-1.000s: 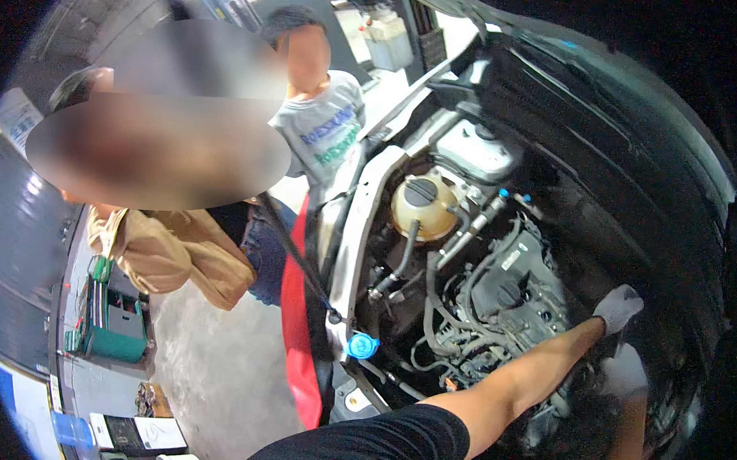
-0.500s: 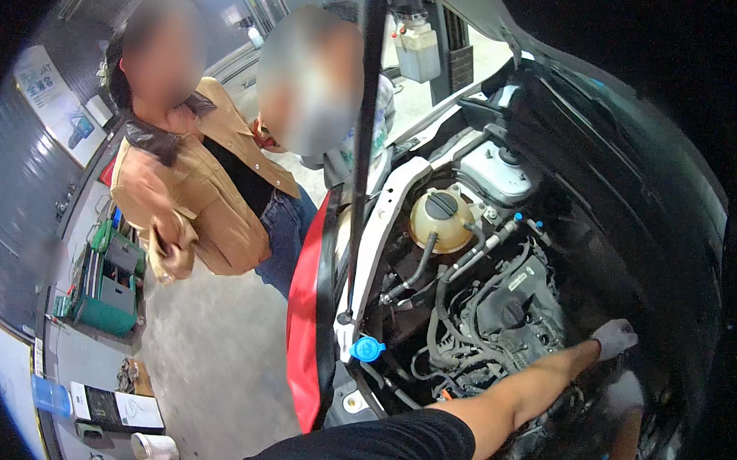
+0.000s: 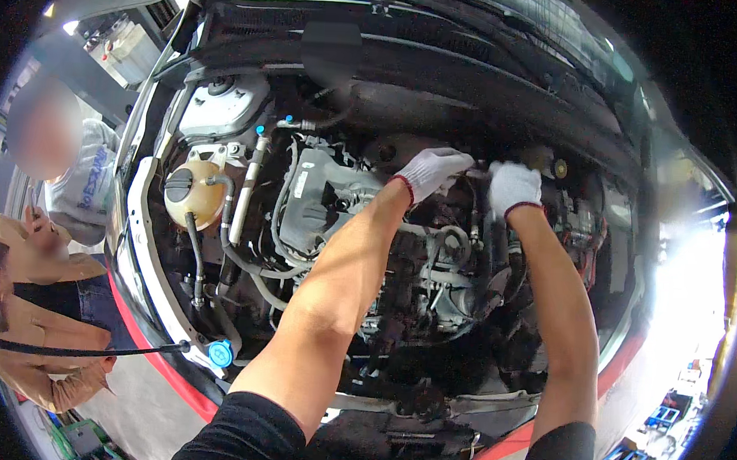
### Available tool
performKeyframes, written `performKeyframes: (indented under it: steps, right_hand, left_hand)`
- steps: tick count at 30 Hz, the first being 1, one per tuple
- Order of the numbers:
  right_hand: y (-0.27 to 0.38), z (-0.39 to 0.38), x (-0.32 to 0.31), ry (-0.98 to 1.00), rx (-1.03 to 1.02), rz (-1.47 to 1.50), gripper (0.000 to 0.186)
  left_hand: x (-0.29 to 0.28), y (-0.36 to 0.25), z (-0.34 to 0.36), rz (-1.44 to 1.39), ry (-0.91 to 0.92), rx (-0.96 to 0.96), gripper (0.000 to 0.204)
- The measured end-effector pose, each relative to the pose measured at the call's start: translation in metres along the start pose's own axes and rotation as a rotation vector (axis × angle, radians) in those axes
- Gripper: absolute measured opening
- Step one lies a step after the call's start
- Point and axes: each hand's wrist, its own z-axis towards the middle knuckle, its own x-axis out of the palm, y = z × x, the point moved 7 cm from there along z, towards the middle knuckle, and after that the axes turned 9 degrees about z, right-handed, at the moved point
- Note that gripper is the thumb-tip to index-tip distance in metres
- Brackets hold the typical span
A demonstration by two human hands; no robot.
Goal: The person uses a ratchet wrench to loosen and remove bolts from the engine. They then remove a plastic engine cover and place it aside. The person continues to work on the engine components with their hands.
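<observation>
Both my hands wear white gloves and reach into an open car's engine bay. My left hand (image 3: 433, 171) is closed at a pipe fitting behind the grey engine cover (image 3: 312, 196); what its fingers grip is hidden. Just to its right, my right hand (image 3: 514, 187) has curled fingers beside dark hoses (image 3: 495, 240), on something too hidden to make out. Further left are a translucent coolant reservoir (image 3: 193, 202) with a black cap and a white fluid reservoir (image 3: 222, 107).
A black prop rod (image 3: 84, 346) crosses the lower left near a blue cap (image 3: 220, 353). Red fender covers (image 3: 150, 344) drape the car's edge. Two people (image 3: 74, 184) stand at the left side. Tools (image 3: 665, 417) lie at the lower right.
My view has swung right, centring the engine bay and pushing the two people to the left edge. Both hands now show higher in the view, close together at the back of the bay.
</observation>
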Motion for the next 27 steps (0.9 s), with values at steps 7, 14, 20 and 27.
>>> performKeyframes:
  steps: [7,14,20,27]
  right_hand:
    - [0.106,-0.052,-0.018,0.552,-0.037,0.695,0.027]
    - [0.067,-0.005,-0.009,0.125,0.014,0.163,0.020]
    - [0.024,0.004,0.011,-0.020,-0.102,0.022,0.024]
    - [0.039,-0.008,0.003,0.099,-0.025,0.195,0.027]
  left_hand:
    - [-0.049,0.008,-0.015,0.010,-0.256,0.064,0.052]
    - [-0.040,0.020,-0.018,0.077,-0.480,0.040,0.054]
    - [-0.047,0.018,-0.006,-0.062,-0.028,-0.006,0.048]
    - [-0.041,0.071,-0.032,0.472,-0.640,0.064,0.040]
